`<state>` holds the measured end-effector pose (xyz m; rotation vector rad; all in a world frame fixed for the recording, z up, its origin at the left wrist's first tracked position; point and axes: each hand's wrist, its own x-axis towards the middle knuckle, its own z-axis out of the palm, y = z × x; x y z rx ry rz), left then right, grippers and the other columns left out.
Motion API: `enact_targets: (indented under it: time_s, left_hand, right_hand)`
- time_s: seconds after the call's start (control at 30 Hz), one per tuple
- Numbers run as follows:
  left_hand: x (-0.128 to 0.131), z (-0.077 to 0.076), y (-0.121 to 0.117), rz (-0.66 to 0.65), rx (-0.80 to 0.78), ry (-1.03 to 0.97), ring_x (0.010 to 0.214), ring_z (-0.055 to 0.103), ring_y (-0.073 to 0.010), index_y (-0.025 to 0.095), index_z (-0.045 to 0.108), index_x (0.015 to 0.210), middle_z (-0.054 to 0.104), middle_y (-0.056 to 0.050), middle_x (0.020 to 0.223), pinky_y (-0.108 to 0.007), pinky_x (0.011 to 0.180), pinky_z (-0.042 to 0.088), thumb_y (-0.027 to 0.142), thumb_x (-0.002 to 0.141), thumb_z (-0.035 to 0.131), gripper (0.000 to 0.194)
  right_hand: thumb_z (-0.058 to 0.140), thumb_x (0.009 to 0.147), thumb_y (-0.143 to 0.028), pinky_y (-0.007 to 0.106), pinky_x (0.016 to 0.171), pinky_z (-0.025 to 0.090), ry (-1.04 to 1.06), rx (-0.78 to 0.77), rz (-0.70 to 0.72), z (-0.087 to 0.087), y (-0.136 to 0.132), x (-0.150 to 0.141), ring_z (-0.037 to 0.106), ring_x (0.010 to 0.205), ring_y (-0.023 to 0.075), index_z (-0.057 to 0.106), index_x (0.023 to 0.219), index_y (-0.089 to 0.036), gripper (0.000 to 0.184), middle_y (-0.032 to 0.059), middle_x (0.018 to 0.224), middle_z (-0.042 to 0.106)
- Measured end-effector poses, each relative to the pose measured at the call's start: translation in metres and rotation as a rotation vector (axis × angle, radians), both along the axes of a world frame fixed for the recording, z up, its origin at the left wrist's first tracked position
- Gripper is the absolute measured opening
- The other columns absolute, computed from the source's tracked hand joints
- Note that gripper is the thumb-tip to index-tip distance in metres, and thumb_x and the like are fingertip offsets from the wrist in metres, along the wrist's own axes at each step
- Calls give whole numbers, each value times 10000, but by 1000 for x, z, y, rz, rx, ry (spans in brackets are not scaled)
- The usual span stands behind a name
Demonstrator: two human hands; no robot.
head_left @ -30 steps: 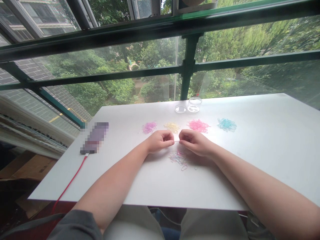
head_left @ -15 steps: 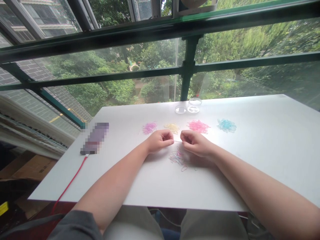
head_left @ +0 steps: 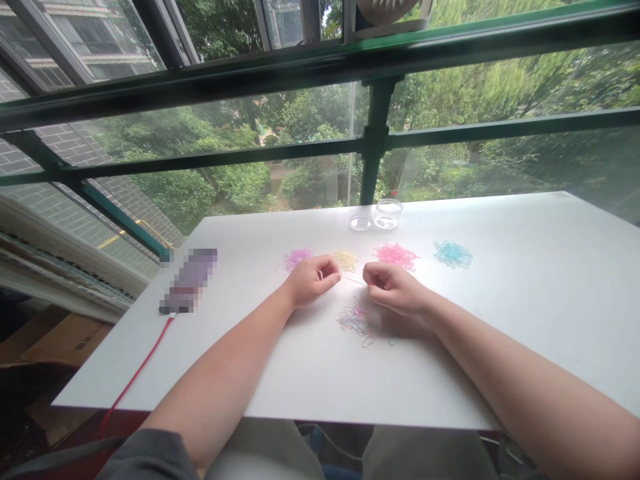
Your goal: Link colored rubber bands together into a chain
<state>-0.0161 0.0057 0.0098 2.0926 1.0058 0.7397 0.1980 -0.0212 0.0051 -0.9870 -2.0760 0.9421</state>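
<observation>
My left hand [head_left: 315, 280] and my right hand [head_left: 393, 287] are both closed in a pinch, a short way above the white table. Between their fingertips a thin rubber band [head_left: 353, 280] is stretched taut, slanting down to the right; its colour is too faint to tell. Below it lies a small pile of mixed-colour rubber bands [head_left: 354, 319], with a loose pink one [head_left: 369, 342] at its near edge. Beyond my hands are a purple pile [head_left: 298, 258], a yellow pile [head_left: 345, 259] partly behind my left hand, a pink pile [head_left: 397, 255] and a blue pile [head_left: 453, 254].
A clear round container [head_left: 389, 213] and its lid-like clear disc [head_left: 361, 223] stand at the back of the white table [head_left: 200, 360]. A blurred-out phone-like object [head_left: 191, 280] with a red cable [head_left: 140, 367] lies on the left. Green railing [head_left: 375, 133] runs behind the table.
My hands have drawn slightly farther apart, the left moving a little left. The band between them is longer and now slants. The view has tilted slightly.
</observation>
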Motion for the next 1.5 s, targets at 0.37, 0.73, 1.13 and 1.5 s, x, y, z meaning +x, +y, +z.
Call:
enact_targets:
  time_s: [0.37,0.73,1.13,1.5]
  left_hand:
    - [0,0,-2,-60,110,52,638,514,-101,148,581,719,590,-9,686,-227,613,388,214,753,538,86]
    - [-10,-6,8,44,170,16,637,512,-96,145,581,727,599,-8,689,-224,618,385,232,772,541,105]
    - [-31,-4,18,164,197,11,583,476,-86,152,574,716,586,6,654,-206,578,391,256,772,530,125]
    - [-56,-7,35,548,223,217,712,577,-140,188,643,736,673,-6,752,-255,686,453,264,707,556,120]
  right_hand:
    - [461,704,-114,234,513,275,-24,-50,-1,-2,-1,-2,334,553,89,380,652,-191,123,-48,602,353]
    - [452,723,-119,235,515,282,-11,-64,-4,-4,0,-1,339,557,92,389,667,-190,110,-43,615,366]
    - [455,726,-127,235,525,292,-56,-32,-82,-5,-1,0,351,562,96,374,681,-197,116,-44,617,374]
    - [440,745,-144,237,522,300,-195,-6,-48,-5,-2,3,367,561,99,380,688,-196,98,-42,617,390]
